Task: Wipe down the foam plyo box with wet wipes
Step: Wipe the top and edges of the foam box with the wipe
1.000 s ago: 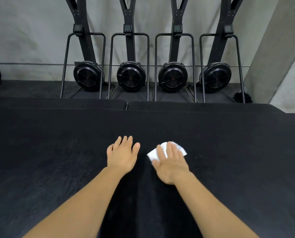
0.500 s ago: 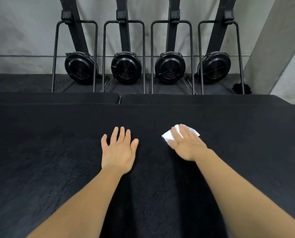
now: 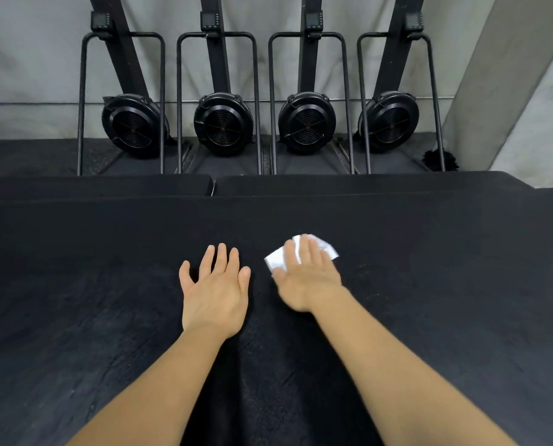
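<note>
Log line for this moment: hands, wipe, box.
right hand: flat, pressing wet wipe onto foam plyo box top | left hand: flat on box top, fingers spread, holding nothing

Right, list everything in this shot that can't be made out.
Head view only.
Wet wipe: mostly under the right hand; its full shape and fold are hidden.
Right hand: motion-blurred, finger edges smeared.
Foam plyo box: only its top shows; the frame edges cut off its sides.
Screens on the machines behind: too small to read; the top edge cuts their masts.

Left hand point(image 3: 213, 296) flat, fingers spread; right hand point(image 3: 305, 280) flat.
</note>
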Demonstrator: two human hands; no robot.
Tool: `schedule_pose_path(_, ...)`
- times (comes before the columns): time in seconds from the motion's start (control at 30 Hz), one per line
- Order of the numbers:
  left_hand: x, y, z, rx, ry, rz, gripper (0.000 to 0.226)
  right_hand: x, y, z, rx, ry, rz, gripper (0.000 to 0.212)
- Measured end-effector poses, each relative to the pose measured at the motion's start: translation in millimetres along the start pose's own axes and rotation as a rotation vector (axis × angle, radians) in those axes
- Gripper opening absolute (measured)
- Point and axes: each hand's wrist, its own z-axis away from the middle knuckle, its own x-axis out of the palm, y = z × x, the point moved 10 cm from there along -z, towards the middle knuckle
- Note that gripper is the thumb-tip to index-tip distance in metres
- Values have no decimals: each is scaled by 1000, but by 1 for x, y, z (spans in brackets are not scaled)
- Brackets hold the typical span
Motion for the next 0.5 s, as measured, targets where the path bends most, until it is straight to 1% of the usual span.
schedule_pose_path(0.1,-2,0,1,-4,2,7,65,10,-35,8,-142,-37,41,64)
schedule_pose_path(0.23,-2,-1,2,-9,4,-1,65,2,-35,6,-268,-82,28,62)
schedule_pose_path(0.3,-3,-1,2,-15,10,5,67,-7,-19,-4,-260,-86,-7,61)
schedule_pose_path(0.5,-1,-1,1,-20,0,-1,70,-38,61,-52,-62,5,-53,62)
